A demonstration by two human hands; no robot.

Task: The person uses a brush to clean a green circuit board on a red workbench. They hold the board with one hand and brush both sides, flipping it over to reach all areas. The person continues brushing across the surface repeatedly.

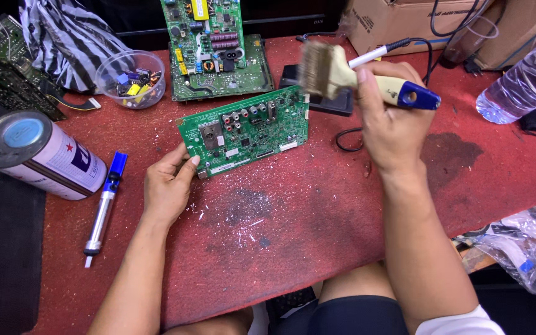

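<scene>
- My left hand (pixel 167 186) pinches the lower-left corner of the green circuit board (pixel 246 131), which lies flat on the red mat (pixel 317 205), just ahead of the fingers.
- My right hand (pixel 387 118) is closed round a paintbrush (pixel 348 77), bristles raised just right of the board (blurred, so mid-stroke, I judge).
- To brush well, I'd keep that corner pinned and sweep lightly past the connectors.
- Count: three other boards beyond the hands, one tin can (pixel 38 155) and one desoldering pump (pixel 103 208) left of my left hand, one plastic cup (pixel 131 77) of parts, one bottle (pixel 522 80).
</scene>
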